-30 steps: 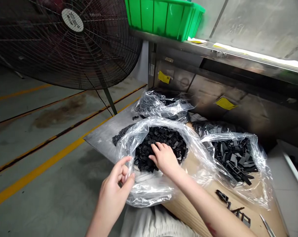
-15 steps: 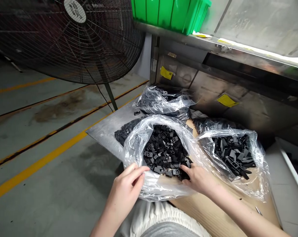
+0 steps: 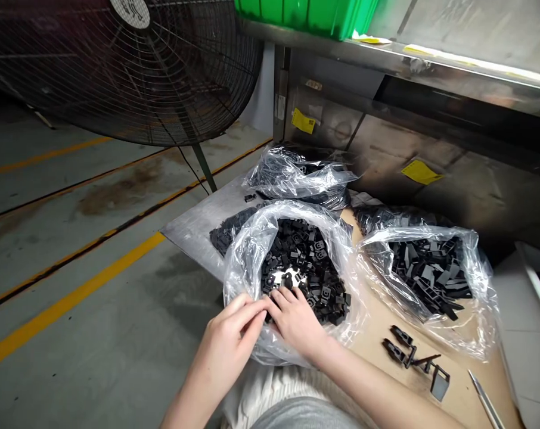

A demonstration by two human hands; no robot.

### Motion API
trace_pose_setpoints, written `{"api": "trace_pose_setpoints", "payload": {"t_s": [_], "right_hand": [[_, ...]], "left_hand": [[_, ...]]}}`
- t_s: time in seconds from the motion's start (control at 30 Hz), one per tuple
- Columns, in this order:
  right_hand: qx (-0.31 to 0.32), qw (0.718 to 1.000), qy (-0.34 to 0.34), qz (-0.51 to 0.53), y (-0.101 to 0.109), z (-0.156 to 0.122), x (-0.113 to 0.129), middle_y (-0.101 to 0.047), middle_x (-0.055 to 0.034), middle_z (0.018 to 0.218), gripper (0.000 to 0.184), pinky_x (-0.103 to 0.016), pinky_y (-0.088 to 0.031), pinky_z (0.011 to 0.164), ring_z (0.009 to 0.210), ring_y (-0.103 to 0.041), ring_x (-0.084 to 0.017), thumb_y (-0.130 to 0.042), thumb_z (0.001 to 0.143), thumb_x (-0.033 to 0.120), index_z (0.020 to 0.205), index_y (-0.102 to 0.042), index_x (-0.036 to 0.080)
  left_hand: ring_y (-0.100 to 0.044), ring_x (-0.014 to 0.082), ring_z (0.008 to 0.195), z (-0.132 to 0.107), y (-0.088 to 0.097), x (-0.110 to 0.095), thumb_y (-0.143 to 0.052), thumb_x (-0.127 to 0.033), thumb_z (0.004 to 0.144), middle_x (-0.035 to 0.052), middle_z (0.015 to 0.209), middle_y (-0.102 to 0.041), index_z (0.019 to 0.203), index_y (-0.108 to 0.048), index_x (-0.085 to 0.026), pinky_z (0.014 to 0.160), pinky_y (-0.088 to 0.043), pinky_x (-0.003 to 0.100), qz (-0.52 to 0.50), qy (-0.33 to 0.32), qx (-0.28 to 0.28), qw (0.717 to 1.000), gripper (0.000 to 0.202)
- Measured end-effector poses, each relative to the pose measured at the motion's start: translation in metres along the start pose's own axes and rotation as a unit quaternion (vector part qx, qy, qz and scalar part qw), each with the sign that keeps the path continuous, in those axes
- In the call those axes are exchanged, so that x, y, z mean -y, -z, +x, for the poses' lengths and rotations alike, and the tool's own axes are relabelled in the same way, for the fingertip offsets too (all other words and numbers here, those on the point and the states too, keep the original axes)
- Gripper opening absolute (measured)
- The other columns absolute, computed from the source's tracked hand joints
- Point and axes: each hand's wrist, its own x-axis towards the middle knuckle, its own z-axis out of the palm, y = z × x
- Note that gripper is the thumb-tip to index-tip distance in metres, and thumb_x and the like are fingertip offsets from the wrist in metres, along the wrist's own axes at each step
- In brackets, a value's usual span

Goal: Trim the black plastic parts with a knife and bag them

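An open clear plastic bag (image 3: pixel 247 256) stands in front of me, filled with small black plastic parts (image 3: pixel 326 286). At its near left rim my left hand (image 3: pixel 229 333) is closed, thumb and forefinger pinching the plastic film. My right hand (image 3: pixel 297 322) reaches over the near rim, its slightly bent fingers apart and resting on the parts. Its thumb side almost meets my left fingertips. Whether a part lies under the right fingers is hidden. Just beyond them a bright, pale gap (image 3: pixel 281 277) shows among the parts.
A second open bag (image 3: pixel 475 286) of black parts lies right, another bag (image 3: pixel 297 185) behind. Joined black pieces (image 3: pixel 415 357) and a slim metal tool (image 3: pixel 484 399) lie on the brown board (image 3: pixel 372 363). A large fan (image 3: pixel 163 77) stands left; a green bin (image 3: pixel 306 18) sits on the shelf above.
My right hand has moved left across the parts, toward my left hand. The joined black pieces on the board now show from behind my right arm. My left hand stays at the rim.
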Motion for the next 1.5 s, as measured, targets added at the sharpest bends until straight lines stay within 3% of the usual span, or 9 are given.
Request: {"api": "trace_pose_setpoints", "payload": {"t_s": [0.2, 0.4, 0.53, 0.67, 0.8, 0.87, 1.0, 1.17, 1.5], "right_hand": [[-0.027, 0.997, -0.009, 0.071, 0.019, -0.045, -0.027, -0.06, -0.0064, 0.108, 0.047, -0.034, -0.042, 0.085, 0.098, -0.053, -0.021, -0.055, 0.075, 0.033, 0.119, -0.047, 0.021], [-0.203, 0.936, -0.279, 0.074, 0.03, -0.075, -0.084, -0.052, -0.0156, 0.116, 0.042, -0.046, -0.037, 0.087, 0.107, -0.048, -0.026, -0.034, 0.085, 0.037, 0.121, -0.041, 0.014], [-0.178, 0.878, -0.403, 0.187, 0.008, -0.096, -0.102, -0.063, -0.0087, 0.081, 0.044, -0.038, -0.046, 0.063, 0.073, -0.06, -0.025, -0.048, 0.074, 0.043, 0.107, -0.05, 0.014], [-0.172, 0.856, -0.429, 0.232, 0.001, -0.107, -0.1, -0.049, 0.0041, 0.043, 0.022, -0.026, -0.039, 0.046, 0.044, -0.051, -0.016, -0.043, 0.074, 0.036, 0.06, -0.047, 0.019], [-0.213, 0.839, -0.455, 0.208, 0.022, -0.115, -0.083, -0.039, 0.0065, 0.044, 0.021, -0.023, -0.032, 0.044, 0.043, -0.042, -0.013, -0.045, 0.072, 0.033, 0.056, -0.037, 0.022], [-0.226, 0.833, -0.46, 0.208, 0.031, -0.12, -0.074, -0.039, 0.0065, 0.046, 0.015, -0.023, -0.032, 0.044, 0.043, -0.041, -0.012, -0.047, 0.071, 0.032, 0.062, -0.043, 0.021], [-0.238, 0.822, -0.465, 0.226, 0.035, -0.125, -0.073, -0.046, 0.0052, 0.049, 0.017, -0.023, -0.035, 0.045, 0.043, -0.044, -0.013, -0.045, 0.071, 0.034, 0.078, -0.052, 0.02], [-0.22, 0.829, -0.464, 0.224, 0.026, -0.125, -0.09, -0.047, 0.0053, 0.047, 0.018, -0.023, -0.036, 0.047, 0.045, -0.048, -0.014, -0.049, 0.068, 0.035, 0.076, -0.054, 0.019], [-0.167, 0.858, -0.439, 0.208, 0.03, -0.127, -0.07, -0.049, 0.0048, 0.049, 0.011, -0.024, -0.035, 0.049, 0.047, -0.05, -0.016, -0.045, 0.073, 0.032, 0.077, -0.05, 0.023]], "left_hand": [[-0.057, 0.0138, 0.067, -0.002, -0.001, 0.005, -0.041, -0.024, 0.083, 0.0014, 0.078, -0.058, 0.086, -0.062, -0.022, 0.058, -0.042, 0.019, 0.0, 0.017, 0.006, 1.0, 0.022], [-0.056, 0.014, 0.068, -0.002, 0.005, 0.004, -0.039, -0.027, 0.085, 0.0017, 0.08, -0.057, 0.087, -0.061, -0.022, 0.058, -0.042, 0.02, -0.002, 0.013, 0.024, 1.0, 0.023], [-0.055, 0.0162, 0.073, 0.0, 0.008, 0.003, -0.038, -0.029, 0.085, 0.0026, 0.084, -0.056, 0.091, -0.061, -0.023, 0.065, -0.044, 0.025, 0.039, 0.005, 0.034, 0.999, 0.025], [-0.049, 0.0249, 0.092, -0.001, 0.016, -0.012, -0.048, -0.033, 0.079, 0.0058, 0.096, -0.052, 0.103, -0.057, -0.026, 0.077, -0.042, 0.038, 0.13, -0.021, -0.134, 0.982, 0.027], [-0.053, 0.0182, 0.075, 0.002, 0.021, -0.047, -0.054, -0.022, 0.076, 0.0012, 0.081, -0.053, 0.096, -0.058, -0.03, 0.068, -0.046, 0.03, 0.051, -0.11, -0.299, 0.947, 0.022], [-0.055, 0.0165, 0.071, 0.015, 0.008, -0.062, -0.051, -0.019, 0.078, 0.0002, 0.079, -0.057, 0.094, -0.059, -0.03, 0.064, -0.047, 0.027, -0.007, -0.165, -0.226, 0.96, 0.021], [-0.05, 0.0197, 0.102, 0.057, -0.056, -0.065, -0.041, -0.021, 0.084, 0.0049, 0.111, -0.057, 0.103, -0.058, -0.023, 0.088, -0.041, 0.035, 0.048, -0.194, 0.133, 0.971, 0.025], [-0.028, 0.0376, 0.121, 0.067, -0.117, -0.044, -0.056, -0.023, 0.074, 0.0207, 0.133, -0.034, 0.115, -0.05, -0.015, 0.092, -0.023, 0.061, 0.1, -0.168, 0.193, 0.961, 0.042], [-0.036, 0.0239, 0.121, 0.02, -0.081, -0.023, -0.049, -0.019, 0.08, 0.0077, 0.132, -0.04, 0.117, -0.048, -0.023, 0.095, -0.038, 0.041, 0.083, -0.196, 0.259, 0.942, 0.037]]}}
